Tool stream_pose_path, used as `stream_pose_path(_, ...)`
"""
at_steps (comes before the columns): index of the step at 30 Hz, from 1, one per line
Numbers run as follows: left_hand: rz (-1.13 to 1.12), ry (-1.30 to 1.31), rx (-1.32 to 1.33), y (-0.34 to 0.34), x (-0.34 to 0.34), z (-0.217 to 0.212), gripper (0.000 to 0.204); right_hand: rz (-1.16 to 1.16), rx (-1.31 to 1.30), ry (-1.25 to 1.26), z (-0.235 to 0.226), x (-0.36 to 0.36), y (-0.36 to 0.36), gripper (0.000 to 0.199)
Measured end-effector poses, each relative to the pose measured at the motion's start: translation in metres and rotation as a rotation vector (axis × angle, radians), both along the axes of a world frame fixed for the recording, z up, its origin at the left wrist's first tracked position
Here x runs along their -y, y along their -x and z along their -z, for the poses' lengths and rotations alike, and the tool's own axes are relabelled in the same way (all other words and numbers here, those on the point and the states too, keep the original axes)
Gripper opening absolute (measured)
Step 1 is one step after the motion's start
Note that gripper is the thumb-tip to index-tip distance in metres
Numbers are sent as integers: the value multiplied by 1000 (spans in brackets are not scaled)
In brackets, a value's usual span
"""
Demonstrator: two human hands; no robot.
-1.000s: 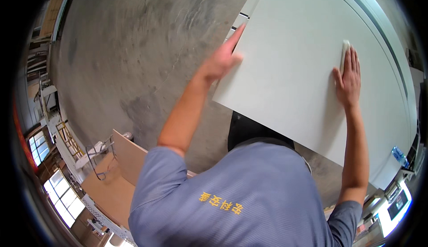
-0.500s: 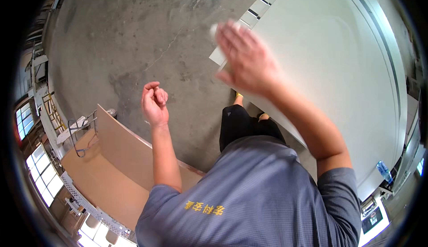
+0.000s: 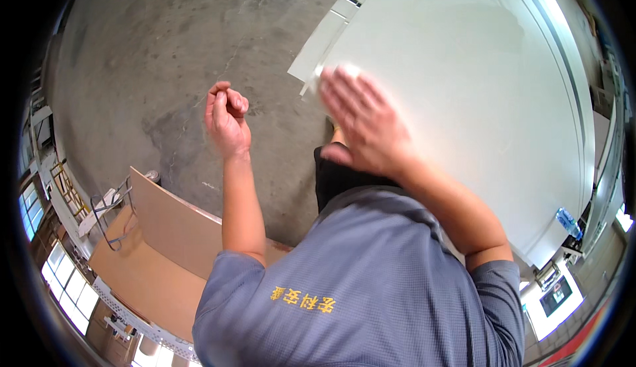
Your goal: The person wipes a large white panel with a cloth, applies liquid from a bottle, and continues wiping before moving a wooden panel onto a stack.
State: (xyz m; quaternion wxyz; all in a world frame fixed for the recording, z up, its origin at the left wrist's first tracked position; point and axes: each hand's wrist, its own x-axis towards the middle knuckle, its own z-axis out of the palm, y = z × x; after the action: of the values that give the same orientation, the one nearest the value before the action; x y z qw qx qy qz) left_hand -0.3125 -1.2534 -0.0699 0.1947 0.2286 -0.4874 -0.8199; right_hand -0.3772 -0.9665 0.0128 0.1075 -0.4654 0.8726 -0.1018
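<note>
Half-hiding a blurred white pad (image 3: 350, 70), the right hand (image 3: 368, 123) overlaps a white panel (image 3: 457, 102).
Its grip is unclear; the left hand (image 3: 228, 119) curls, fingers together.

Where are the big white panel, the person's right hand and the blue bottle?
White panel (image 3: 470, 112): head view, on its bare flat top.
Right hand (image 3: 368, 125): head view, on the back of the hand.
Blue bottle (image 3: 568, 222): head view, on its side.

Left hand (image 3: 227, 120) loosely curled, left forearm (image 3: 240, 201) upright; right hand (image 3: 368, 120) flat, right forearm (image 3: 454, 205) slanting inward.
</note>
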Motion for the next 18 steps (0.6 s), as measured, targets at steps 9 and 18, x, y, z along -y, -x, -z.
stream_pose_path(9,-28,181,64,-35,14,14,12,690,-564,-223,52,-215,158,79)
stream_pose_path(18,391,730,17,71,-59,-52,57,115,113,-22,-10,-20,-21,95)
